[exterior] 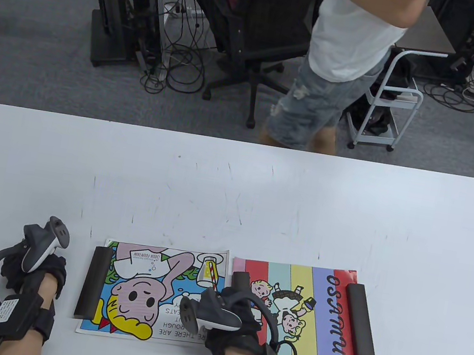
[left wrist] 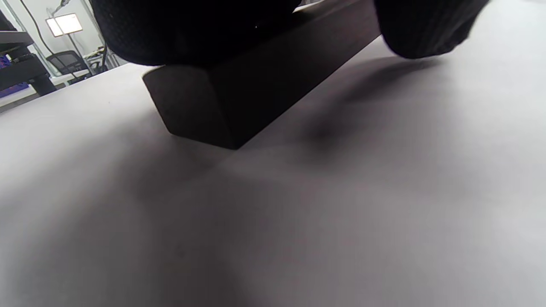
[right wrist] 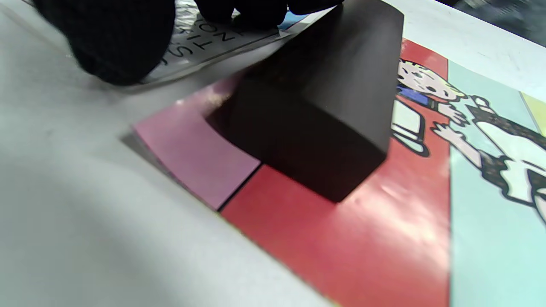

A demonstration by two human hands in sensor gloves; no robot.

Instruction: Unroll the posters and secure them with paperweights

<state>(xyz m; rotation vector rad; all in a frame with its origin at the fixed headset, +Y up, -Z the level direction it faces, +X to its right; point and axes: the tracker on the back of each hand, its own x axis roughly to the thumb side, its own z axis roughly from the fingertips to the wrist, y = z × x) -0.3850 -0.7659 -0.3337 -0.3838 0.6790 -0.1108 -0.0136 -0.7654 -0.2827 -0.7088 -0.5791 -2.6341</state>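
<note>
Two posters lie unrolled side by side near the table's front edge: a cartoon poster (exterior: 147, 280) on the left and a striped poster (exterior: 313, 317) on the right. A dark bar paperweight (exterior: 93, 283) lies on the cartoon poster's left edge. Another (exterior: 359, 320) lies on the striped poster's right edge. A third (exterior: 240, 278) lies on the striped poster's left edge, partly hidden by my right hand (exterior: 236, 318). In the right wrist view my fingers (right wrist: 119, 42) rest on the cartoon poster's right edge, beside that bar (right wrist: 324, 123). My left hand (exterior: 45, 265) sits left of the first bar (left wrist: 239, 89) and holds nothing.
The white table (exterior: 234, 195) stretches bare beyond the posters. A person (exterior: 347, 60) stands past its far edge, with an office chair (exterior: 252, 30) and a white cart (exterior: 389, 107) behind.
</note>
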